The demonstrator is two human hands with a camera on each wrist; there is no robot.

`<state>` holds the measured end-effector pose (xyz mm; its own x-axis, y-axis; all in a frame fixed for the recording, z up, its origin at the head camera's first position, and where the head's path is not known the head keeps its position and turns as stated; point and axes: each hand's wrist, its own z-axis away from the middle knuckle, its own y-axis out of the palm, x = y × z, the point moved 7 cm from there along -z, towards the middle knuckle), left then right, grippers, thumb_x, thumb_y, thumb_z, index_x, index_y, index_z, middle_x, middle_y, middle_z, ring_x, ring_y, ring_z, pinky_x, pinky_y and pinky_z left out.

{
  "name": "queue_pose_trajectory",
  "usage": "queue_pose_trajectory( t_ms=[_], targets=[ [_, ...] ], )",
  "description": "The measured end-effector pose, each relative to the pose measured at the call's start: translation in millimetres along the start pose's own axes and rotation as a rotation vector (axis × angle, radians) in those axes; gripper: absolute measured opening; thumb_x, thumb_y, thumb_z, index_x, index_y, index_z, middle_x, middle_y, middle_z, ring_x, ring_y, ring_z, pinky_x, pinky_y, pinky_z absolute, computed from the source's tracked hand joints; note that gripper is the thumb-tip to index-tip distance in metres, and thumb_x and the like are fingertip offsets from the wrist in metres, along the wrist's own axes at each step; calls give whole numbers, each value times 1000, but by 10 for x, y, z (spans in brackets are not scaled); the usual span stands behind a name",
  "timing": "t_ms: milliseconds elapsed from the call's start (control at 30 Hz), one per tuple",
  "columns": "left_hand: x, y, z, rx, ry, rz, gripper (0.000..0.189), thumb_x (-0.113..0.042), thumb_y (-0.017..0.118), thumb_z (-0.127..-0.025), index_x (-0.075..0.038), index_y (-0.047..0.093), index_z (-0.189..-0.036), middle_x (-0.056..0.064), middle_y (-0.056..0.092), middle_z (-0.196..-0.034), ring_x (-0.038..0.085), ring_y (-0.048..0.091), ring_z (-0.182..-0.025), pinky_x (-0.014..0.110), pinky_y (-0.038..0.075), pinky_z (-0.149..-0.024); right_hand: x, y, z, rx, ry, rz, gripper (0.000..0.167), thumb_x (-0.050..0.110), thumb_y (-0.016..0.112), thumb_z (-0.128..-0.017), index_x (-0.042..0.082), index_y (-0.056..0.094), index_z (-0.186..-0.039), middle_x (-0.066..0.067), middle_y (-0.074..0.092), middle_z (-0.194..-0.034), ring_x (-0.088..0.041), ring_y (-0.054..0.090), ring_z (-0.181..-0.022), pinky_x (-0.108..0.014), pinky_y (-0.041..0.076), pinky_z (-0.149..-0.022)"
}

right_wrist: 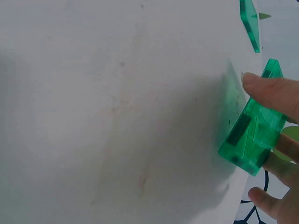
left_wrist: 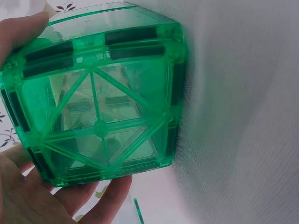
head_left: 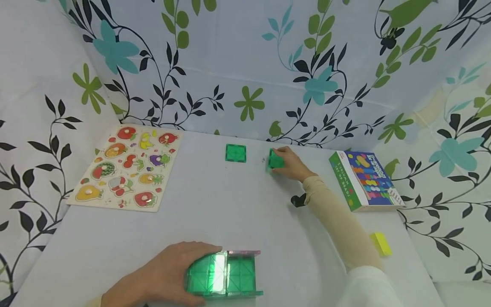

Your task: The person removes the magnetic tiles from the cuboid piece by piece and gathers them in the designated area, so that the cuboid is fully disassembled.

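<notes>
My left hand (head_left: 165, 273) grips a box-like build of clear green magnetic tiles (head_left: 241, 275) at the table's near edge, thumb on one side and fingers on the other. In the left wrist view, a square end tile (left_wrist: 100, 128) with dark magnets along its edges faces the camera. Farther back, my right hand (head_left: 293, 166) pinches a single green magnetic tile (right_wrist: 257, 135) between thumb and fingers, tilted up over the table. Another green square tile (head_left: 235, 153) lies flat to its left, near the back edge.
A wooden fruit puzzle board (head_left: 130, 170) lies at the back left. At the right are a colourful green-and-blue box (head_left: 364, 181) and, nearer, a small yellow block (head_left: 381, 244). Patterned fabric (head_left: 215, 64) hangs behind and beside the white table (head_left: 230, 204).
</notes>
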<state>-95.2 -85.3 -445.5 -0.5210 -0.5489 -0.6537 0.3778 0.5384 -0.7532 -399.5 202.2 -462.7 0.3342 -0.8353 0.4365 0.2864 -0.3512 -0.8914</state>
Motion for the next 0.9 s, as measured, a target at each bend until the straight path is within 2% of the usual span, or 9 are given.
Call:
queue_pose_trajectory(
  t_ms=[233, 400, 500, 667, 900],
  targets=[
    [27, 8, 13, 14, -24, 23, 89, -57, 90, -67, -37, 52, -145, -22, 64, -131, 3, 61, -116, 34, 57, -93, 0, 109, -203, 77, 16, 65, 83, 23, 76, -93, 9, 30, -161, -24, 30, -159, -45, 39, -145, -69, 34, -115],
    [38, 36, -1, 32, -33, 98, 85, -69, 82, -71, -41, 51, -145, -21, 65, -130, 2, 60, -112, 27, 56, -87, 8, 140, -298, 121, 0, 114, 80, 22, 75, -94, 10, 32, -161, -23, 31, -159, -43, 40, -145, -69, 33, -116],
    [28, 46, -12, 36, -32, 129, 83, -75, 78, -72, -44, 50, -144, -23, 65, -131, 1, 61, -112, 27, 56, -87, -2, 153, -329, 154, -3, 86, 77, 21, 74, -95, 12, 35, -160, -22, 30, -160, -44, 39, -145, -64, 33, -119],
    [14, 46, -16, 41, -42, 147, 82, -75, 77, -72, -45, 50, -143, -23, 65, -131, 0, 61, -113, 27, 56, -87, -13, 140, -373, 187, -4, 19, 73, 21, 76, -94, 14, 41, -157, -20, 30, -162, -43, 33, -150, -58, 28, -124],
    [25, 51, -8, 40, -51, 137, 82, -76, 76, -72, -45, 50, -143, -23, 65, -130, 0, 60, -112, 27, 57, -86, -53, 152, -426, 197, 43, 18, 75, 29, 76, -93, 21, 40, -158, -15, 29, -165, -43, 28, -153, -70, 19, -122]
  ],
)
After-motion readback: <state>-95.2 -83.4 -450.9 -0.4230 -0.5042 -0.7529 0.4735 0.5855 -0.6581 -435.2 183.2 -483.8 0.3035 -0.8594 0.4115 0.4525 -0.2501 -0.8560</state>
